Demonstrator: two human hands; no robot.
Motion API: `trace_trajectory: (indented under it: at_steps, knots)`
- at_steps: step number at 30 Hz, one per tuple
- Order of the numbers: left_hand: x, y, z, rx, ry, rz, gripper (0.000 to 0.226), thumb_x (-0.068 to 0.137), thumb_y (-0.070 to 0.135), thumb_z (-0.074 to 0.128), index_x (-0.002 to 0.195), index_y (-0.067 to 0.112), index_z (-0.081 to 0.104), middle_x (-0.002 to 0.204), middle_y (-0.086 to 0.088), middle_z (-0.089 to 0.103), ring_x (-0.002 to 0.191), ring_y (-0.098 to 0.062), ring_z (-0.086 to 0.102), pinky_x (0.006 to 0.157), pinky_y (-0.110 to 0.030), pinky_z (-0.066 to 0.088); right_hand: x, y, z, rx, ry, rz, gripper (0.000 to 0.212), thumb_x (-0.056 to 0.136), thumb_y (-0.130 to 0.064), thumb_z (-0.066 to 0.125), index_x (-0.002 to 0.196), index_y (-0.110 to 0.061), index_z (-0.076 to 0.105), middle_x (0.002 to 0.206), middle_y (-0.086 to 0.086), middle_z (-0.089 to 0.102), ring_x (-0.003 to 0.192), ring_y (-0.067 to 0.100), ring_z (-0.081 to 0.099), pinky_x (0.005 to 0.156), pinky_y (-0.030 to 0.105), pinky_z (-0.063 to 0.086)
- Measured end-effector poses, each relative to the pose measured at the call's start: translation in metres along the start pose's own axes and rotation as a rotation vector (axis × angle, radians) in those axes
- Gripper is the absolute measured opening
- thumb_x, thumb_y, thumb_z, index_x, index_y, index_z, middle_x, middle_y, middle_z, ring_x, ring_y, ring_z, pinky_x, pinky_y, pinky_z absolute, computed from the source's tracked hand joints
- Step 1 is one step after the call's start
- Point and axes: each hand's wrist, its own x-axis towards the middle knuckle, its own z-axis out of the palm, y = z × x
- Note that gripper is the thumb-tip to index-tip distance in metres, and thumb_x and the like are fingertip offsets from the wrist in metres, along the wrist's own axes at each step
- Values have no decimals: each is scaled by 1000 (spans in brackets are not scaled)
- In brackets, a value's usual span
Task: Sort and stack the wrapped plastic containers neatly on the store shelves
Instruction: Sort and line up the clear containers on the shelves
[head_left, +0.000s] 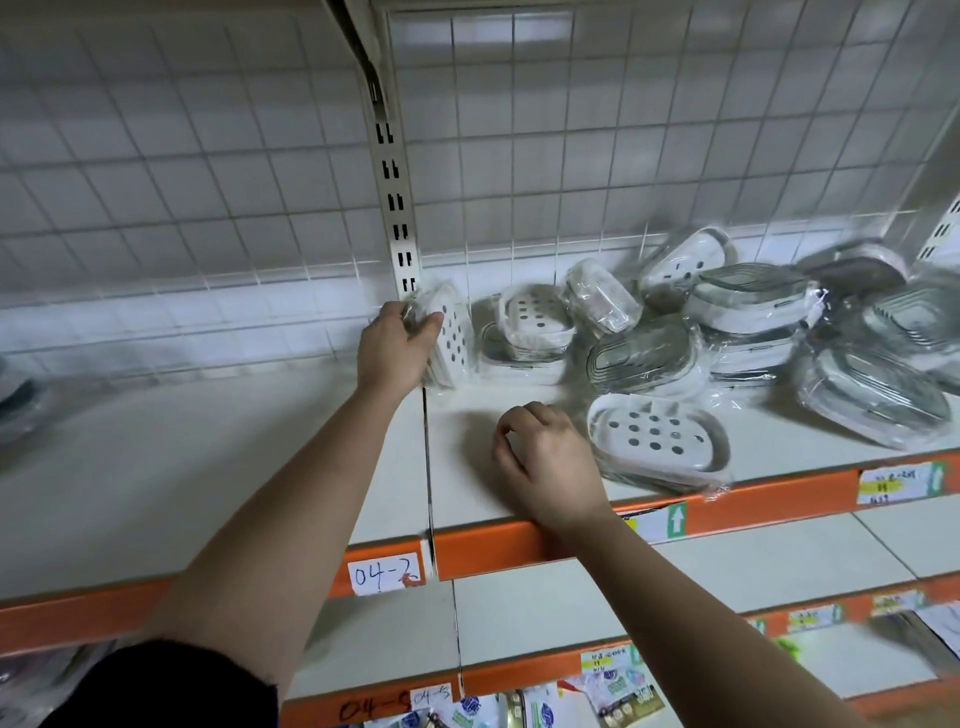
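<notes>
Wrapped containers (753, 317) lay mostly in a loose heap on the right part of the shelf (234, 467). They were tilted every way, some overlapping, against the grid back panel (623, 130). Not sorted yet.

Step in hand, as I read it: starting a row at the left end of that bay. Left hand (395, 351) gripped one edge-on container (457, 343), stood on its long side with the holed face toward the heap, right by the slotted post (397, 208). Fingers (434, 322) were curled over its upper end; thumb hidden. Couldn't tell if it touched the post, the wrap blurred it.

Flat container (530, 327) sat just beside it, holes up, on top of another.

Right hand (545, 462) was low over the shelf, wrist at the orange rail (519, 540), fingers loosely curled and holding nothing. It was just beside the front container (657, 441); contact couldn't be told.

Judgement: early in the task, with one piece being set and the heap not started. Next move probably calls for the left hand to steady the edge-on piece against tipping. The right would then take the front container, turn it onto its edge facing the same way, and set it flush against the first. The film looked loose and slick, so grip the rim, not the wrap. Holed and ribbed tops looked mixed in the heap and would need splitting.
</notes>
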Motion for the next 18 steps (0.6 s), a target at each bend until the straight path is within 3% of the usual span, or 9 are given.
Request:
trace_trajectory:
  at_steps: [3,5,8,10,13,18]
  knots:
    - [-2,-3,-12,-184,-32,-35,48,78,44,73,112,14,60,97,2,64,98,-27,66,86,-40,56,0,-1,1,9,10,8,33,86,-33,39,85,-10,63,84,6,63,81,30,57,63,37,47]
    - [-6,-8,-23,-183,-30,26,42,77,36,76,109,14,61,92,8,61,89,-19,67,83,-42,58,0,-1,1,10,15,12,33,86,-33,39,85,-10,63,83,7,63,80,30,57,63,37,47]
    - [-19,-17,-42,-104,-10,165,32,83,18,77,111,10,63,89,14,61,75,11,60,78,-11,49,0,0,1,31,19,18,36,86,-33,37,86,-9,64,84,7,63,82,30,58,64,39,49]
    - [-31,-26,-57,-67,-22,258,36,82,15,78,114,13,64,93,22,61,81,18,56,77,-1,39,0,0,1,37,25,28,36,86,-34,37,87,-9,64,84,7,64,83,30,58,64,40,50]
    - [-46,-41,-78,-16,-92,335,52,80,14,81,128,16,62,107,13,64,96,17,56,84,-2,42,-1,0,1,43,29,36,35,86,-33,38,87,-10,64,84,7,64,83,30,58,64,42,51]
    - [-69,-49,-95,0,-235,422,62,79,9,80,136,20,58,117,9,60,111,-2,59,86,-23,57,-2,-1,1,55,43,52,25,85,-26,46,85,-9,65,83,8,64,82,32,58,68,41,50]
